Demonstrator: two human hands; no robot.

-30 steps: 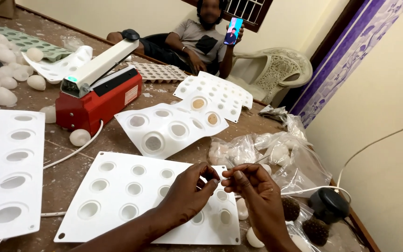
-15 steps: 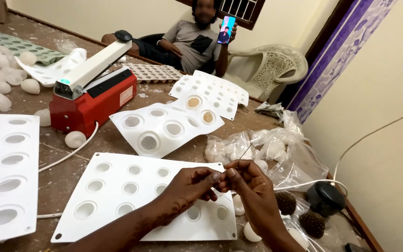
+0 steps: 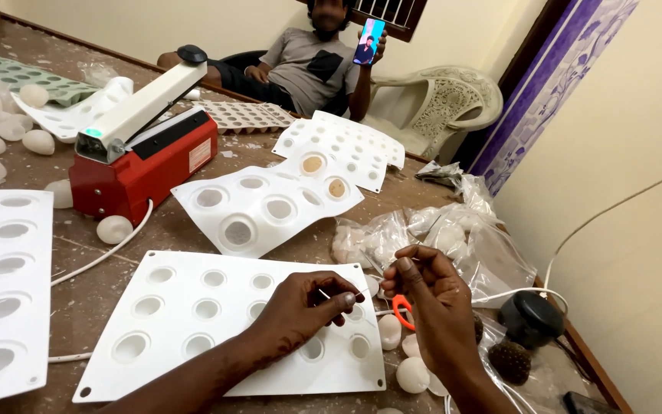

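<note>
White mould tray (image 3: 193,322) lower centre; my left hand (image 3: 300,307) pinches a thin needle (image 3: 340,297), right hand (image 3: 430,295) fingers curled beside it, holding what I cannot tell.

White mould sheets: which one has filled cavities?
The tilted white mould sheet beside the red heat sealer. Two of its far cavities hold tan filling; the sheet under the hands looks empty.
</note>
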